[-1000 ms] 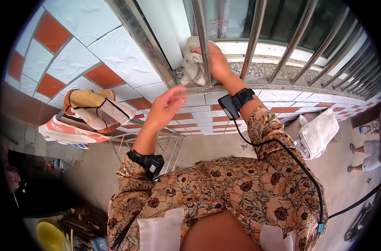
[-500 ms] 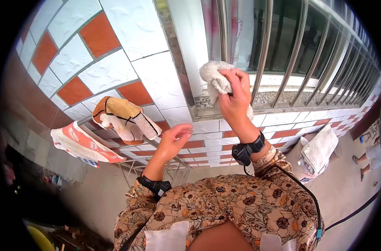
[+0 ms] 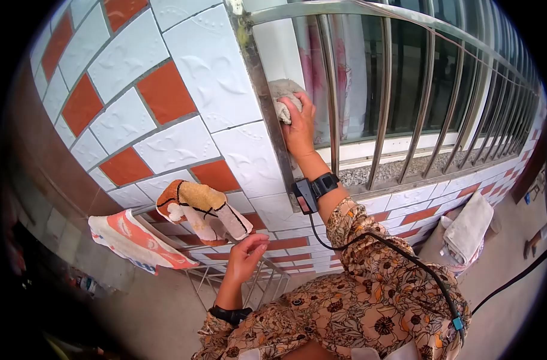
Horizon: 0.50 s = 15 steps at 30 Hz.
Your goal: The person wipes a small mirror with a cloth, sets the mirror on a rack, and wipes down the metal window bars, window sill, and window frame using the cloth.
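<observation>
Cloth [image 3: 282,96]: at the window's left post [image 3: 255,57], far side; bunched, long axis indeterminate. Right hand [image 3: 300,127]: nearer hand, grasping the cloth from its right. Left hand [image 3: 244,259]: released, fingers half bent, near-left, beside the towel [image 3: 199,199].

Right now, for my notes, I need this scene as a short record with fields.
Right hand: grips a bunched cloth at the side of the window
Left hand: empty, fingers loosely curled, close to the brown towel; contact unclear
Beside brown towel: an orange-and-white towel
Across window: upright metal bars
Behind bars: a pale curtain with pink marks
Wall: white and orange tiles
</observation>
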### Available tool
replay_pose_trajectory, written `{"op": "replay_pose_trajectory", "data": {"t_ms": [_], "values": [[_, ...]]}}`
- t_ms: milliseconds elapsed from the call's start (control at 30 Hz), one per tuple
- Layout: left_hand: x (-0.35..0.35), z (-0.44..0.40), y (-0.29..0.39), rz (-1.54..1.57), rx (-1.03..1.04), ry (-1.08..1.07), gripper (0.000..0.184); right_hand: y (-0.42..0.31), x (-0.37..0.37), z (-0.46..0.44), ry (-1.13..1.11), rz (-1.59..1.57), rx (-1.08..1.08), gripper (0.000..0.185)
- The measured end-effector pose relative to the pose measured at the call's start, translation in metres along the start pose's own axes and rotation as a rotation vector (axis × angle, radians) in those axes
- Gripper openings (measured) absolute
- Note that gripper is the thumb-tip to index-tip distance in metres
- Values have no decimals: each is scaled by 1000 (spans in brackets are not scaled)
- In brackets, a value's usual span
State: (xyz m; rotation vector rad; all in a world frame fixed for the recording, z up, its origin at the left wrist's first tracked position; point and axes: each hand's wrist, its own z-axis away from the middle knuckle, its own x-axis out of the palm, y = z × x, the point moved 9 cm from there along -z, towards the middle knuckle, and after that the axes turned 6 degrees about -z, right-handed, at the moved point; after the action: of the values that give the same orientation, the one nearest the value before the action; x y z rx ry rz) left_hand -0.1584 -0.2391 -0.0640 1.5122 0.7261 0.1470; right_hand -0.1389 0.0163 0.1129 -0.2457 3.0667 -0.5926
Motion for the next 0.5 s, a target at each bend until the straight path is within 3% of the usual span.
{"op": "replay_pose_trajectory", "data": {"t_ms": [233, 400, 500], "values": [[20, -4, 18, -50, 106, -124, 21, 67, -15, 138, -324, 91, 327, 46], [31, -12, 37, -83, 168, -210, 22, -14, -62, 30, -124, -204, 215, 43], [26, -17, 43, -97, 198, -163, 21, -104, -92, -83, 48, -229, -176, 44]]}}
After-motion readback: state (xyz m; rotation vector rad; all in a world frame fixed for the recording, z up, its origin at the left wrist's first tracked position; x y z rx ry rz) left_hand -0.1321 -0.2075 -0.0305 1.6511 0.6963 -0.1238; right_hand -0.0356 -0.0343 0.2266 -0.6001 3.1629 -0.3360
